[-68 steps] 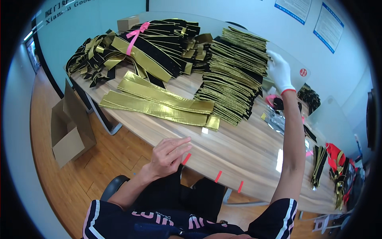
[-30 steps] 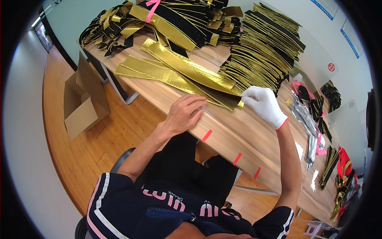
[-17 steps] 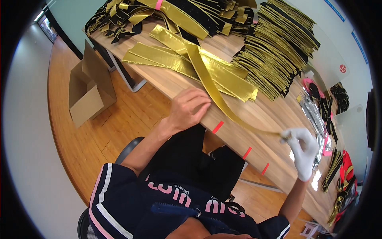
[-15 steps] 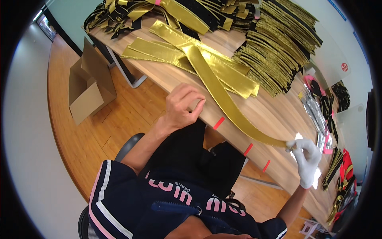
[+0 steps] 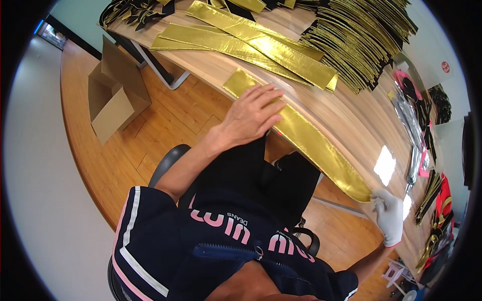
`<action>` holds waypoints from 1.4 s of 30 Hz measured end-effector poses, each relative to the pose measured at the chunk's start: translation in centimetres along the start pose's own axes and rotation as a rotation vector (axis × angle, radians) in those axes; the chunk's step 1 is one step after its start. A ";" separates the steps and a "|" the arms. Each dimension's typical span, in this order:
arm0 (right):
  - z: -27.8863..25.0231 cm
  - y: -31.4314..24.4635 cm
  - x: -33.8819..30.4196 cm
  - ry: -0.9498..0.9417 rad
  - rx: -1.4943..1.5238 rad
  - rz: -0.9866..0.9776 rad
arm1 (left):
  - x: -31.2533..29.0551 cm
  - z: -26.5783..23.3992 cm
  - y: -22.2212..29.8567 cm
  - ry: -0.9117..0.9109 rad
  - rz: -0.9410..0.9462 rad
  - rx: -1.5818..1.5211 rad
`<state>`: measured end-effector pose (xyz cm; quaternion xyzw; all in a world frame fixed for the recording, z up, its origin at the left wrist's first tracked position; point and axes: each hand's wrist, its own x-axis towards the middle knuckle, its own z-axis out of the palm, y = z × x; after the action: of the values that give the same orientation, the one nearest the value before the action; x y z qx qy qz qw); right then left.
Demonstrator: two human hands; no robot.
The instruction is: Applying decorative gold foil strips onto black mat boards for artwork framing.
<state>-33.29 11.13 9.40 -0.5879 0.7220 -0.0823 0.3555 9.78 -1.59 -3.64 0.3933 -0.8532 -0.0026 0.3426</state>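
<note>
A long gold fabric strip [image 5: 321, 143] lies along the table's near edge, running from the upper left down to the right. Across its left part, my bare left hand [image 5: 253, 111] rests flat with the fingers stretched out. My right hand [image 5: 389, 213], in a white glove, pinches the strip's right end between thumb and fingers. Farther back on the table, several more gold strips [image 5: 261, 45] lie crossed over one another, apart from both hands.
A big stack of gold-and-black strips [image 5: 356, 42] covers the far right of the wooden table [image 5: 346, 118]. Silver strips [image 5: 409, 125] and red and black bundles [image 5: 442, 205] lie along the right side. An open cardboard box [image 5: 115, 95] stands on the floor at left.
The strip has been drawn off the pile and laid along the near edge. My left hand has opened and come down onto it; my right hand still grips its end.
</note>
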 end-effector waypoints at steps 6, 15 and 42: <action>-0.2 -3.0 -1.7 0.618 -0.662 -0.376 | 0.4 1.6 1.8 0.024 -0.013 0.001; 1.5 -5.6 -5.4 1.139 -0.044 -0.343 | 0.8 2.6 3.1 0.072 -0.046 0.012; 12.9 -18.5 15.1 0.114 -0.272 -0.868 | -3.8 0.9 1.2 0.582 -0.777 -0.806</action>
<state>-11.65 -4.21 3.54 -0.8718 0.4316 -0.1602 0.1671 10.18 1.60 -6.22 0.4991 -0.4521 -0.3408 0.6561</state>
